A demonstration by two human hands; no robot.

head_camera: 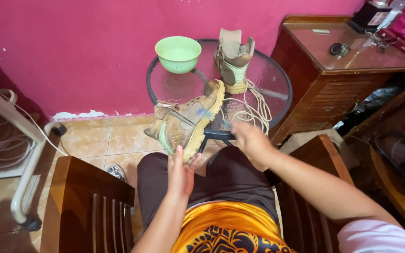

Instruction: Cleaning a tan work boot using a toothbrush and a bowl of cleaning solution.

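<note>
— Head view: where is the boot, and which hand has it?

— The tan boot [187,122] lies on its side, toe end resting on the near rim of the round glass counter [277,93], heel end hanging out over the person's lap. The left hand [182,174] is under that heel end, palm up against the sole, its fingers [179,154] nearly together and pointing upward along the edge of the sole: pressed flat on it rather than wrapped round it.

— And the right hand?

— The right hand [251,140] is just right of the boot, near the counter's rim, blurred. Its fingers seem loosely curled, with nothing clearly in them; I cannot tell whether they touch the loose laces [251,108] that trail there.

— So which way does the boot run?

— Its long axis slants from lower left, at the left hand, up to the right toward the counter's middle. The left hand is the nearer one, in contact; the right stands apart, by the toe side.

— How does it look?

— Worn brown suede with pale green panels, thick yellowish lugged sole turned toward the camera, unlaced (the cream cord lies in a heap on the glass). A second boot [234,61] of the same kind stands upright farther back, beside a light green bowl [178,54].
</note>
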